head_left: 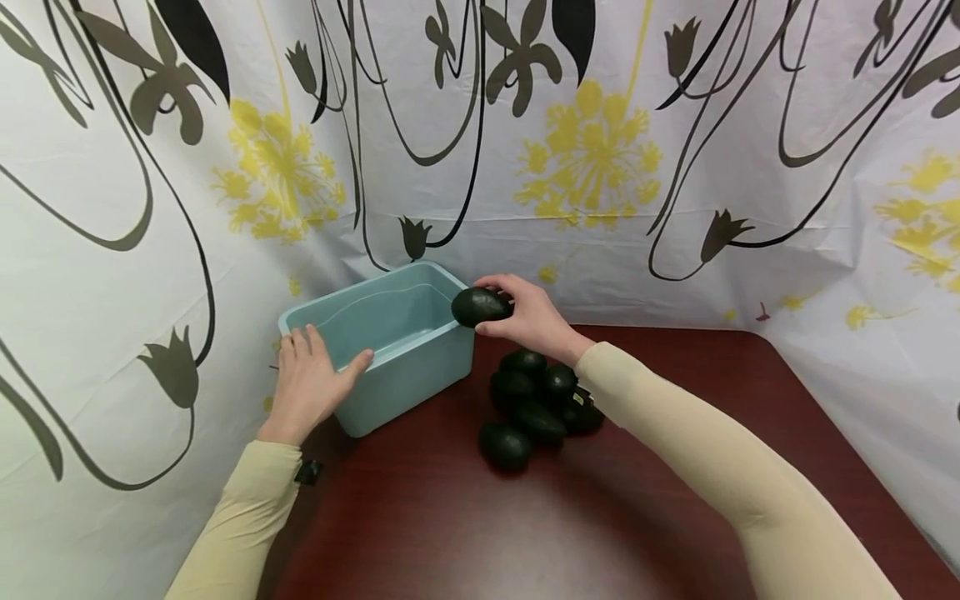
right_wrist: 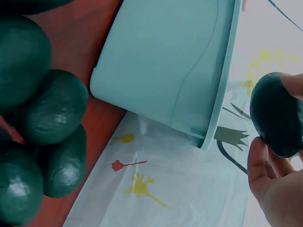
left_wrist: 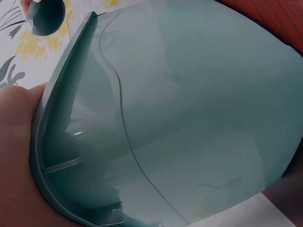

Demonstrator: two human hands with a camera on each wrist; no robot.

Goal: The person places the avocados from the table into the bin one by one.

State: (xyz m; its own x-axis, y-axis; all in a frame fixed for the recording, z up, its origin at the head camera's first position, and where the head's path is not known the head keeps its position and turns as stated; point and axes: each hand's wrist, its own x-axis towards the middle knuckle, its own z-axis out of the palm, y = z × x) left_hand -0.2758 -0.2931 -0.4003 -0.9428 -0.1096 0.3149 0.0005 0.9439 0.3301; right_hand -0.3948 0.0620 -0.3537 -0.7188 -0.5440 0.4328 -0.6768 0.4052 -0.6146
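Note:
My right hand [head_left: 528,317] holds a dark green avocado [head_left: 480,307] between thumb and fingers, at the right end of the light blue plastic bin [head_left: 405,392], level with its rim. In the right wrist view the held avocado [right_wrist: 277,115] hangs beyond the bin's rim, fingertips against its side. My left hand [head_left: 311,379] rests over the bin's near left corner, fingers spread and thumb out along the front rim. Several more avocados [head_left: 536,423] lie heaped on the table to the right of the bin. In the left wrist view the bin's outer wall [left_wrist: 199,94] fills most of the picture.
The dark red wooden table [head_left: 450,533] has its back edge against a white curtain [head_left: 480,192] patterned with flowers. The same cloth hangs close along the left side, right beside the bin. One avocado [head_left: 505,446] lies at the heap's near edge.

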